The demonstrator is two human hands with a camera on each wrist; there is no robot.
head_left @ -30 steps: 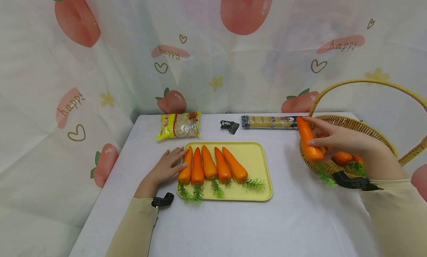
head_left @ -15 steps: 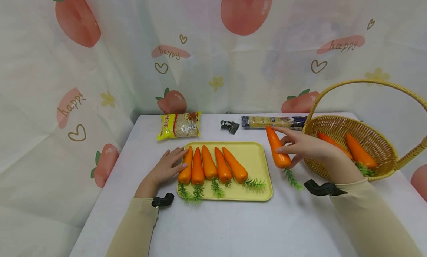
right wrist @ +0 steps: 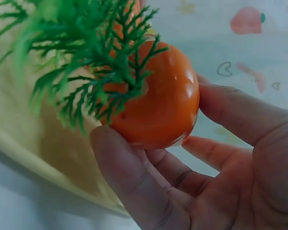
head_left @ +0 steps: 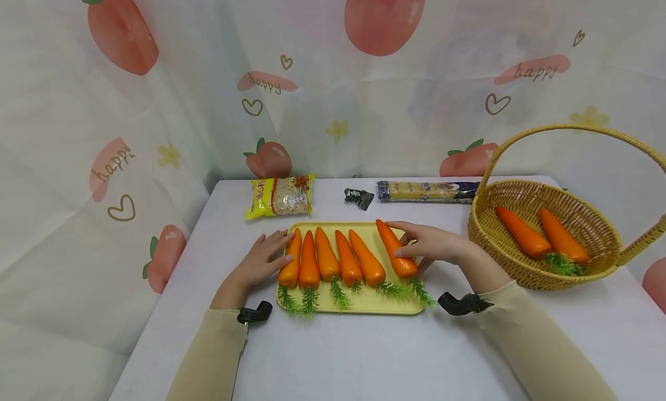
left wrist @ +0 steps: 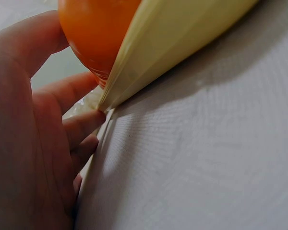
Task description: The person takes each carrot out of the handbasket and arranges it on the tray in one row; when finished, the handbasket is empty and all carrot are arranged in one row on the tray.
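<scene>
On a yellow tray (head_left: 374, 304), several orange toy carrots (head_left: 327, 256) with green tops lie side by side, tips away from me. My right hand (head_left: 429, 243) pinches another carrot (head_left: 391, 242) over the tray's right part; its round end (right wrist: 165, 103) and feathery green top (right wrist: 101, 67) show large in the right wrist view. My left hand (head_left: 257, 262) rests at the tray's left edge, fingers extended and thumb on the leftmost carrot (head_left: 289, 268). In the left wrist view, that carrot's rounded end (left wrist: 98, 33) is near the tray wall (left wrist: 168, 43), with fingertips at the edge.
A wicker basket (head_left: 499, 268) with a tall handle holds two carrots (head_left: 562, 236) at the right. Along the back lie a yellow food bag (head_left: 281, 196), a small black packet (head_left: 359, 198) and a long pasta pack (head_left: 424, 191). A patterned cloth hangs behind the table.
My right hand has carried a carrot leftward from the basket to over the tray's right side. The left hand has stayed in place.
</scene>
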